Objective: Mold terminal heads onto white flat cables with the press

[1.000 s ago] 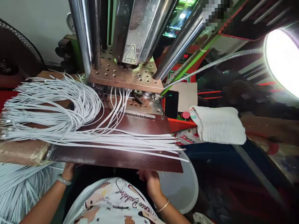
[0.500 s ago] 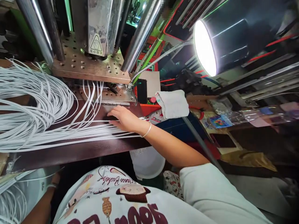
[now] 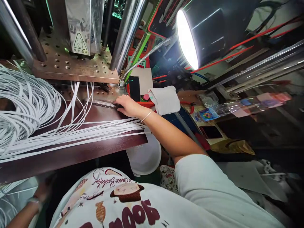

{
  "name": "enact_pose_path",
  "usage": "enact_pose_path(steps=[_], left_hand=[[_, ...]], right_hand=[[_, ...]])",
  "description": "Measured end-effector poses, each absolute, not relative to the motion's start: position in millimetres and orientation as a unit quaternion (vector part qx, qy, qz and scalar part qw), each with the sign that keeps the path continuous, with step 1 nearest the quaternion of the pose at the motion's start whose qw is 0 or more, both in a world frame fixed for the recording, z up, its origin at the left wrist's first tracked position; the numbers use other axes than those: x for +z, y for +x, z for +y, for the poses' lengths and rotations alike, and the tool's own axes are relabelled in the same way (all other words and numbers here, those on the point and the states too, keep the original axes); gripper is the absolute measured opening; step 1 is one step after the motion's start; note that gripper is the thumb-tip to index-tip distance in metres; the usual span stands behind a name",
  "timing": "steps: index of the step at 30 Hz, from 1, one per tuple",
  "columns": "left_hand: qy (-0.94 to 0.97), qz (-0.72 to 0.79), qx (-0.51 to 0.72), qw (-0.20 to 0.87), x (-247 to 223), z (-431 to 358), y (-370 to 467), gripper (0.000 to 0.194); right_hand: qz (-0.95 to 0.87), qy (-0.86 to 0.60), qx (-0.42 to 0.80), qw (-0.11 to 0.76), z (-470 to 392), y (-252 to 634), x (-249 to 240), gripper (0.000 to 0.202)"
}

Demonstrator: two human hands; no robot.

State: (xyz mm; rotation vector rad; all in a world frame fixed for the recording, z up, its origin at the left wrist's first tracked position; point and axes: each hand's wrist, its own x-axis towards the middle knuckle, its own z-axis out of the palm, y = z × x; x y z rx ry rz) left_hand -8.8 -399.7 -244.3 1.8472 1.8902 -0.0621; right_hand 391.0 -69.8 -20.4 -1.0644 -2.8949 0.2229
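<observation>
My right hand (image 3: 127, 106) reaches over the dark red board (image 3: 95, 153), its thumb apart from its curved fingers. The fingertips are at the right end of a narrow metal strip (image 3: 103, 104) along the press's front; nothing gripped shows. Below the hand, flat white cords (image 3: 90, 130) lie lengthwise on the board. Some cords run up under the perforated press plate (image 3: 78, 76). A large coil of white cord (image 3: 30, 104) rests at left. My left hand (image 3: 45, 186) is low at the left, dark and smeared, beside a pale tub (image 3: 26, 186) with white cords inside.
The press has steel columns (image 3: 128, 34) and a hand-warning label (image 3: 80, 44). A lit lamp (image 3: 187, 39) hangs at upper right. Right of the press are a phone (image 3: 135, 88), a red button (image 3: 145, 97) and a folded white cloth (image 3: 165, 99). A white bucket (image 3: 144, 156) stands below the board.
My right hand has moved from the cords up and right to the metal strip's end. My left hand has come further into view and is blurred. The whole view has shifted.
</observation>
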Motion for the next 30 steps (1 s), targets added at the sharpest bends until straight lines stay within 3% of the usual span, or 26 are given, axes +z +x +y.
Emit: enact_pose_path(steps=[3, 8, 11, 16, 20, 23, 26, 30], left_hand=[[0.709, 0.672, 0.039, 0.210, -189, -409, -3, 0.041], [0.865, 0.362, 0.242, 0.248, -64, -351, 42, 0.061], [0.875, 0.378, 0.254, 0.165, -19, -272, 78, 0.047], [0.892, 0.446, 0.047, 0.056, -11, -190, 122, 0.041], [0.863, 0.496, -0.076, 0.061, -10, -173, 131, 0.040], [0.858, 0.494, -0.079, 0.111, -4, -169, 131, 0.046], [0.859, 0.484, -0.043, 0.162, 7, -168, 135, 0.053], [0.838, 0.518, 0.059, 0.159, 33, -172, 138, 0.063]], right_hand=[[-0.941, -0.314, 0.111, 0.059, -68, 413, -29, 0.022], [-0.930, -0.320, 0.139, 0.113, -73, 423, -29, 0.027], [-0.934, -0.312, 0.149, 0.090, -73, 415, -29, 0.028], [-0.912, -0.394, 0.088, 0.080, -69, 403, -20, 0.028], [-0.907, -0.398, 0.113, 0.077, -100, 404, 0, 0.026], [-0.916, -0.373, 0.149, -0.005, -132, 402, 11, 0.034], [-0.912, -0.377, 0.140, -0.084, -147, 395, 19, 0.024], [-0.904, -0.389, 0.138, -0.107, -144, 387, 30, 0.022]])
